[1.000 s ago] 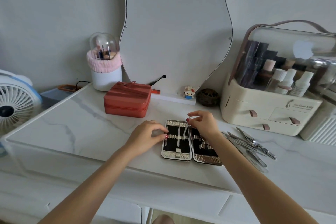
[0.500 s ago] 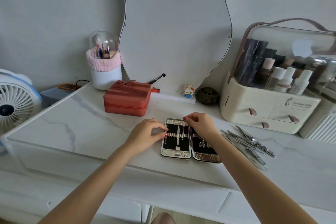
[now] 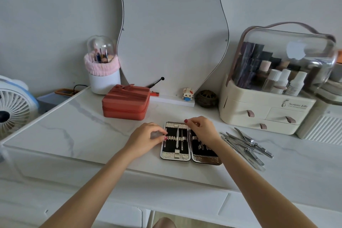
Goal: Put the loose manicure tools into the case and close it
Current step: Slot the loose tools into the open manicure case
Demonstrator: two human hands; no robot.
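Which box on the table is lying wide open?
The silver manicure case between the hands, spread flat to show its black lining. The red zipped case and the cream cosmetics organizer behind it are closed.

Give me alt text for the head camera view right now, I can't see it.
An open manicure case lies flat on a white marble table, two slim tools already strapped into its left half. The left hand touches the case's left edge, the right hand hovers over its right half. A pile of loose metal tools lies to the right.
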